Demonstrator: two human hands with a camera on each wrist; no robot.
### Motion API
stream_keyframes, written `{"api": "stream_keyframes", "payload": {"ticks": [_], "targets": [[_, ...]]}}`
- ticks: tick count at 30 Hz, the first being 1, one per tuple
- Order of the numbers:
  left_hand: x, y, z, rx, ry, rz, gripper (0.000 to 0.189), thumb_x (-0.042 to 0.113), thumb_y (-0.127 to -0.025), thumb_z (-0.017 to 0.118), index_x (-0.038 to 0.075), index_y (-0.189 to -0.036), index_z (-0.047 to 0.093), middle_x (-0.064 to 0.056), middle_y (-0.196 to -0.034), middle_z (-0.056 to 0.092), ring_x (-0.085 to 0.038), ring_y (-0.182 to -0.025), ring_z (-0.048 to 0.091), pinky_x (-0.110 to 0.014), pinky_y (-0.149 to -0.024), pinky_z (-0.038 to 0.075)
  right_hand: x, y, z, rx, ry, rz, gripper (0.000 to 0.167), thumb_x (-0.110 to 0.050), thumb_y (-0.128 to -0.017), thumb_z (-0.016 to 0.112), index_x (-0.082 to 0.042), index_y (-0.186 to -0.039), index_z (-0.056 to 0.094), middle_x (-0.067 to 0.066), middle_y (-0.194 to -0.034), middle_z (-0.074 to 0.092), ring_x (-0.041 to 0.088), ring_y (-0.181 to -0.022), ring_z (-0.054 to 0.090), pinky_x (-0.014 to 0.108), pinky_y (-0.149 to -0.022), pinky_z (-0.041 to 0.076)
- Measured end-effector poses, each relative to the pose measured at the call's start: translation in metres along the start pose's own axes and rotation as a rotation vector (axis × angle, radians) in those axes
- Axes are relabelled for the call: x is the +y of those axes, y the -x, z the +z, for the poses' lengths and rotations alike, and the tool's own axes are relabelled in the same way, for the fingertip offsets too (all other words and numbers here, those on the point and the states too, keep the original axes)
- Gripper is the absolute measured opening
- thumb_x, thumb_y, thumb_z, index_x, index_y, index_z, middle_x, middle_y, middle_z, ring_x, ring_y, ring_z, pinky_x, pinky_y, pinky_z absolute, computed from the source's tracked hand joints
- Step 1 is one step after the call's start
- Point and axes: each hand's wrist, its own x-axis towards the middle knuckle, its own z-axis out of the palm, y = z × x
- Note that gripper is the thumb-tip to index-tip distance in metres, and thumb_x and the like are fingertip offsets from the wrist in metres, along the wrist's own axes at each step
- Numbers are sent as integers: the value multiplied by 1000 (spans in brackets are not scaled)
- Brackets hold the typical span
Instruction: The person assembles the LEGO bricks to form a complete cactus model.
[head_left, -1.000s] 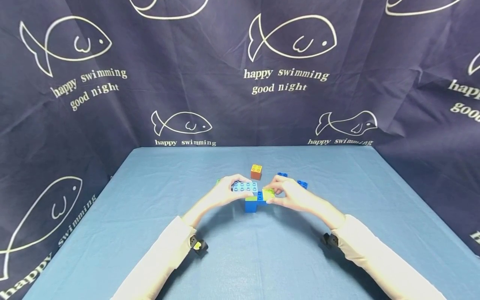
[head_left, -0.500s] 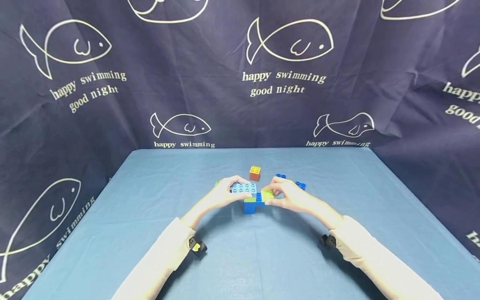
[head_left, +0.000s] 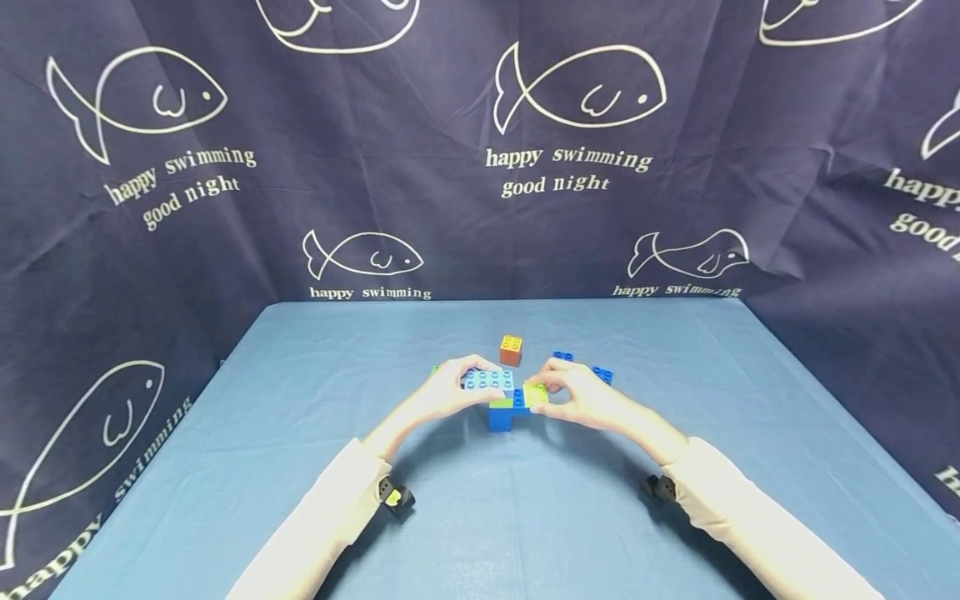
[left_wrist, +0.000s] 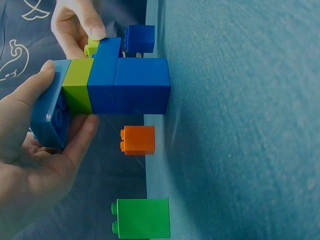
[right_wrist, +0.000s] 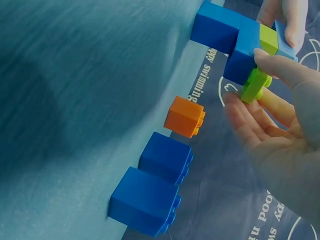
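A small stack of toy building bricks stands between the hands. Its base is a blue brick (left_wrist: pixel 142 86), topped by a longer blue brick (right_wrist: pixel 244 52) that juts out to the right. A lime green brick (left_wrist: pixel 78 86) sits on that, under the light blue brick (head_left: pixel 489 380) with two rows of studs. My left hand (head_left: pixel 448 388) grips this light blue brick, which overhangs to the left, between thumb and fingers. At the jutting end, my right hand (head_left: pixel 588 395) pinches a thin lime green brick (right_wrist: pixel 256 85) on the longer blue one.
Behind the stack stands an orange brick (head_left: pixel 511 350). Two blue bricks (right_wrist: pixel 166 157) (right_wrist: pixel 145 201) stand beyond my right hand. A green brick (left_wrist: pixel 144 218) is partly hidden behind my left hand. The blue cloth-covered table (head_left: pixel 480 533) meets a dark fish-print curtain (head_left: pixel 450 167).
The head view has tilted slightly, so everything appears a little lower. Both hands keep the same holds, and the stack shows no clear movement.
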Motion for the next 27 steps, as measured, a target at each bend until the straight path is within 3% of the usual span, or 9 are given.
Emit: {"api": "stream_keyframes", "payload": {"ticks": [6,12,18,21,27], "targets": [[0,1,0,-1,-3,-1,33,36,-79,74,21,-106,64,2,-89,66,-12,-76,58,-28,-67,47,1,1,-2,-17,1,-16,35,-24,-81,73,-8,-111,67,2,-95,62,24,-85,60,38,-72,51],[0,1,0,-1,-2,7,33,38,-79,74,22,-106,64,5,-88,65,-12,-76,58,-28,-68,47,5,3,-7,-13,-10,-25,37,-26,-80,74,-9,-113,67,1,-99,64,24,-90,62,40,-78,52],[0,1,0,1,0,11,32,36,-79,74,21,-106,64,4,-88,65,-12,-75,58,-28,-66,47,11,7,-13,28,-1,-63,32,-23,-79,75,-8,-107,69,1,-98,66,20,-90,64,36,-79,52],[0,1,1,5,0,8,33,36,-79,74,20,-106,64,4,-88,65,-11,-75,57,-27,-66,47,15,9,-17,54,13,-76,29,-20,-79,75,-8,-105,69,2,-98,67,18,-87,63,31,-73,51],[0,0,0,11,-6,9,33,35,-79,74,20,-107,64,4,-87,65,-10,-73,56,-26,-65,46,21,14,-24,92,62,-46,28,-18,-80,74,-8,-106,69,3,-98,67,14,-86,60,29,-71,49]]}}
